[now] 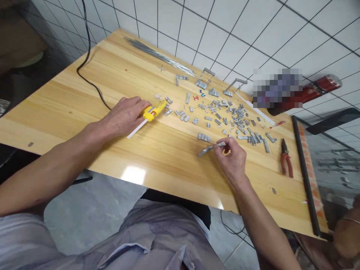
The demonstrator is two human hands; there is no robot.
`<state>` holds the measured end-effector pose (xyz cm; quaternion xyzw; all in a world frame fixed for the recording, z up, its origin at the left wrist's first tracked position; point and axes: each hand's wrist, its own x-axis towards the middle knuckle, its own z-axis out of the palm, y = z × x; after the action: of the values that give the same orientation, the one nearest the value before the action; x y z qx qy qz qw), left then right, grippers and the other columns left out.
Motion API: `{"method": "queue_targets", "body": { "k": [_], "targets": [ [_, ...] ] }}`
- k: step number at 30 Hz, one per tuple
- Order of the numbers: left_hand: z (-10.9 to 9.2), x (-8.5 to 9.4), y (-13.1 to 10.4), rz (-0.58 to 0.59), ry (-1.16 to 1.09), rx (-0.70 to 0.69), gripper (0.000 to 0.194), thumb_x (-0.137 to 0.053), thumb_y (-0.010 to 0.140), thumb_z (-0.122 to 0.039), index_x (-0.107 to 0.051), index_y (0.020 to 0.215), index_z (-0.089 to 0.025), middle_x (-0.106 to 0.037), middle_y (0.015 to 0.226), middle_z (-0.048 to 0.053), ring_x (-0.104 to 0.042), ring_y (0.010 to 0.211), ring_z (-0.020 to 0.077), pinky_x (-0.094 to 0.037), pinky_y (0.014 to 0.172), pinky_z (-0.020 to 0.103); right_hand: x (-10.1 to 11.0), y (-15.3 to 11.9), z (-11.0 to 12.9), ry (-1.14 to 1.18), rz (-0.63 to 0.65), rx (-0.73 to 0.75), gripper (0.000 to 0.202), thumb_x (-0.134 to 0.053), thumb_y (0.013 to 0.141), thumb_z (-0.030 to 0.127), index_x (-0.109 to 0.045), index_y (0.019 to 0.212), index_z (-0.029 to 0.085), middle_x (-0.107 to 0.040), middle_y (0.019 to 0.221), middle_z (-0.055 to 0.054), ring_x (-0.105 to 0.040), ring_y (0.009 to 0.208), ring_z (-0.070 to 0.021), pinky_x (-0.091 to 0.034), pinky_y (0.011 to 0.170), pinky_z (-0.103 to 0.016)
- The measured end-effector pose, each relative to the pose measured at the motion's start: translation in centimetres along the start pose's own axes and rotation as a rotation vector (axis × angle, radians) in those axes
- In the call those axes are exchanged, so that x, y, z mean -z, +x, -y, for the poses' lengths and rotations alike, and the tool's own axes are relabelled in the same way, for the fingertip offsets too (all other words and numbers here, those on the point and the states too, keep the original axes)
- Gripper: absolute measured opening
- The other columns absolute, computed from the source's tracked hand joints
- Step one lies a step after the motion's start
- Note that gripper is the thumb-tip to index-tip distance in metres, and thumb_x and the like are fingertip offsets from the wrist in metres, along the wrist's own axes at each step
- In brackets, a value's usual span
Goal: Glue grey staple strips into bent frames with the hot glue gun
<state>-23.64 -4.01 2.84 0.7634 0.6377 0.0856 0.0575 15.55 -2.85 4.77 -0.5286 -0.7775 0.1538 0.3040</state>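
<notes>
My left hand (126, 115) is wrapped round a yellow glue gun (154, 111), its nozzle turned away to the right. A white glue stick (137, 129) pokes out of the gun's back end. Between the thumb and fingers of my right hand (231, 155) is a grey strip (206, 150), held just over the table. Close behind that strip lies a row of joined small grey blocks (204, 137). Loose grey pieces (239, 116) are heaped and scattered beyond my right hand.
Against the tiled wall stand small grey frame-like assemblies (207, 78); thin metal rods (163, 58) lie at the back. Red-handled pliers (286, 161) rest at right, beside a dark-framed panel (305, 172). A red cylinder (320, 88) stands behind. A black cable (89, 77) crosses the left side.
</notes>
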Motion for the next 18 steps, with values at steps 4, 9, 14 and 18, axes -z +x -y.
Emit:
{"method": "queue_targets", "body": {
  "k": [4,9,14,18],
  "targets": [
    [-0.5,-0.3,-0.1,0.023,-0.014,-0.041,0.035,-0.046,0.106,-0.032,-0.057,0.132,-0.013,-0.062,0.112,0.011,-0.057,0.107,0.0264,-0.045,0.102,0.044,-0.4,-1.0,0.2,-0.077,-0.057,-0.031,0.003,-0.063,0.085,0.027,-0.062,0.086,0.024,-0.065,0.071,0.001,-0.058,0.062,-0.0158,-0.048,0.061,-0.03],
    [-1.4,0.2,0.0,0.059,0.021,-0.026,0.036,-0.046,0.102,-0.029,-0.06,0.132,-0.014,-0.063,0.11,0.011,-0.057,0.104,0.0271,-0.044,0.096,0.04,0.2,-1.5,-0.5,-0.012,0.096,-0.108,0.021,-0.072,0.084,0.036,-0.068,0.101,0.024,-0.067,0.077,0.001,-0.059,0.066,-0.0174,-0.05,0.064,-0.032],
    [-1.6,0.4,-0.1,0.06,0.027,-0.04,0.037,-0.047,0.102,-0.028,-0.06,0.133,-0.013,-0.065,0.111,0.012,-0.054,0.101,0.0262,-0.043,0.092,0.037,0.8,-1.6,-3.4,0.107,0.312,0.013,0.029,-0.076,0.085,0.032,-0.073,0.113,0.026,-0.068,0.097,-0.003,-0.06,0.075,-0.017,-0.05,0.068,-0.033],
    [-1.1,-0.2,-0.1,0.044,-0.005,-0.073,0.035,-0.047,0.105,-0.03,-0.06,0.131,-0.012,-0.064,0.109,0.011,-0.054,0.1,0.0242,-0.041,0.091,0.035,0.6,-1.5,-5.4,0.163,0.397,0.063,0.03,-0.077,0.086,0.029,-0.073,0.116,0.028,-0.067,0.1,-0.003,-0.055,0.07,-0.0149,-0.046,0.061,-0.031]
  ]
}}
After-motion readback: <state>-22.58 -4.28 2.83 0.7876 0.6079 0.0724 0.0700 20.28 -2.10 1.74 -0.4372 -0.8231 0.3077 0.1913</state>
